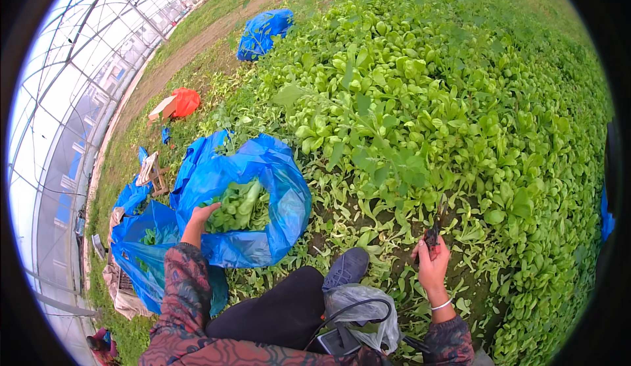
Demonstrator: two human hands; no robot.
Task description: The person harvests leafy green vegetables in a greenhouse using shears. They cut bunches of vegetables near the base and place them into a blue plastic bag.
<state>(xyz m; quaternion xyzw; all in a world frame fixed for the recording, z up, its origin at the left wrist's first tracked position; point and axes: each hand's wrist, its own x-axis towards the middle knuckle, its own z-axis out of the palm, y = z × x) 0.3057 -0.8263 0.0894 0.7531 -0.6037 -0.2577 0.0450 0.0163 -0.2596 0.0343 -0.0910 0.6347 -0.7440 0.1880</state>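
Note:
My left hand reaches over the near rim of an open blue plastic bag. Its fingers touch the cut leafy greens inside; whether they grip any leaves is hidden. On the right, my right hand is closed around a small cutting tool with red and black handles, probably scissors, its dark blades pointing away from me. Those blades are just above trimmed ground at the edge of a dense bed of leafy green vegetables.
A second blue bag holding greens stands at left, near a small wooden stool. Farther off are a filled blue bag and a red bag. A clear plastic bag lies by my shoe. Another person is at lower left.

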